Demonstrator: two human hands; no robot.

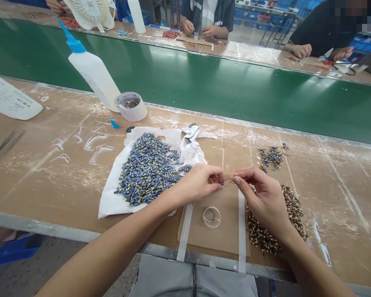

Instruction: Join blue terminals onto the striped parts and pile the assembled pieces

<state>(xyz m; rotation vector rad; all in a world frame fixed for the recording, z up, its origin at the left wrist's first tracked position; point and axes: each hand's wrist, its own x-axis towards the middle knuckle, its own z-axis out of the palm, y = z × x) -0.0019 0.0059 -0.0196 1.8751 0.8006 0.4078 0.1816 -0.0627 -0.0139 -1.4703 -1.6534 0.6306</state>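
My left hand [200, 181] pinches a small blue piece [221, 184] between thumb and fingers. Close by on the right, my right hand [262, 196] is closed on a thin light stick [229, 180] whose tip reaches the blue piece. Below the hands a small clear cup [212, 217] stands on a taped cardboard sheet [216, 239]. A heap of small blue and yellow pieces [148, 169] lies on white paper [109, 204] left of my left hand. Under and beside my right hand is a pile of dark and cream pieces [292, 210].
A small group of blue pieces [271, 156] lies at the right. A white bottle with blue nozzle [94, 74], a tape roll [132, 108] and crumpled tissue [191, 150] stand behind. Tweezers [4, 146] lie left. Beyond the green belt [204, 86], people work with their hands.
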